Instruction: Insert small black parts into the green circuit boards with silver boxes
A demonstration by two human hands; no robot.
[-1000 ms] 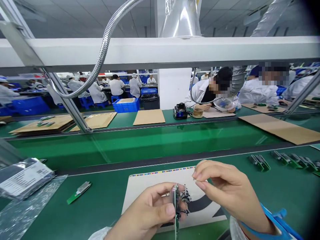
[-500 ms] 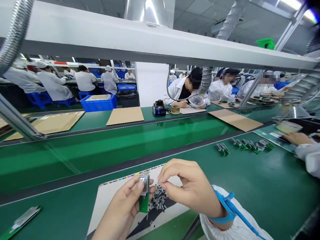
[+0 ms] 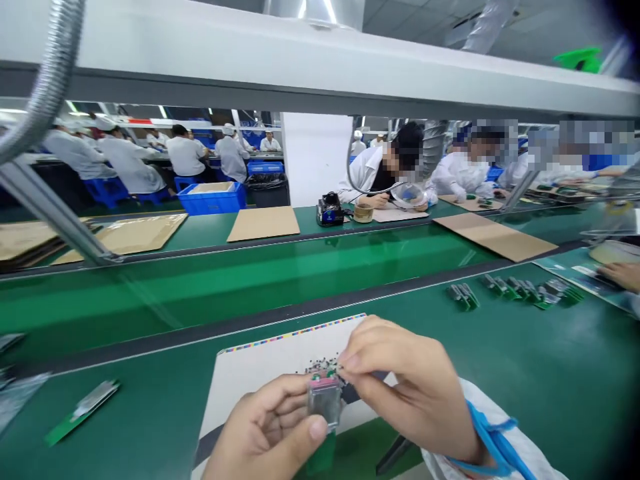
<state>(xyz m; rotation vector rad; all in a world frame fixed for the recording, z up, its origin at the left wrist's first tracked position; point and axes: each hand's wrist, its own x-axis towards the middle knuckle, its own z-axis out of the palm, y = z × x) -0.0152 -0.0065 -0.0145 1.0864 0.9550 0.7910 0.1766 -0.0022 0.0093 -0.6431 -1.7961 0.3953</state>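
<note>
A small green circuit board with a clear-faced metallic part [image 3: 325,402] is held in my left hand [image 3: 273,427], thumb on its front and fingers behind. My right hand [image 3: 405,383], with a blue band at the wrist, has thumb and index finger pinched at the board's upper right corner; whatever lies between those fingertips is too small to make out. Behind the board, a pile of tiny black and grey pieces [image 3: 320,365] lies on a white printed sheet [image 3: 250,367], partly hidden by my hands.
Another board [image 3: 83,411] lies at the left, and several boards [image 3: 530,291] sit at the right near another person's hand [image 3: 620,275]. Cardboard sheets [image 3: 263,223] and a seated person in white [image 3: 367,170] are across the green line. A white beam [image 3: 320,67] spans above.
The view has shifted left and down. My left hand has turned the board so its top end faces up and away, and my right pinch has come against that end.
</note>
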